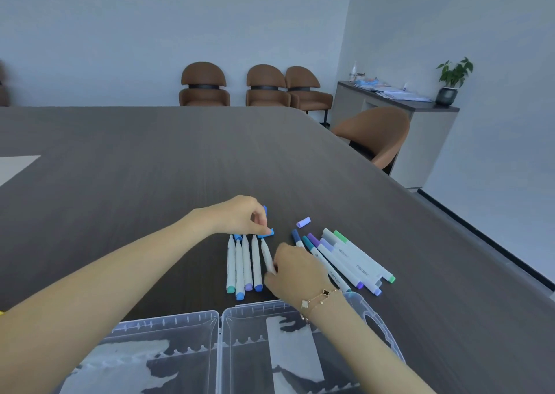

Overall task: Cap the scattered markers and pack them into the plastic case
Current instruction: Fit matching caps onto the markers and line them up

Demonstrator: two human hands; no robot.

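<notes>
A: Stock, centre of frame?

B: Capped markers (345, 255), one fanned cluster, right of centre. Uncapped markers (244, 264), a row left of them. Lilac cap (303, 222) lies loose above the cluster. Clear plastic case (216, 327), lower frame, lies open, no markers visible inside. Judged: capping partly done, packing not begun.

A: Hands?

B: Left hand (240, 215) pinches a blue cap (268, 232) at fingertips, just above the row's tips. Right hand (295, 269) closes on the row's rightmost marker (266, 254), low on its barrel.
</notes>
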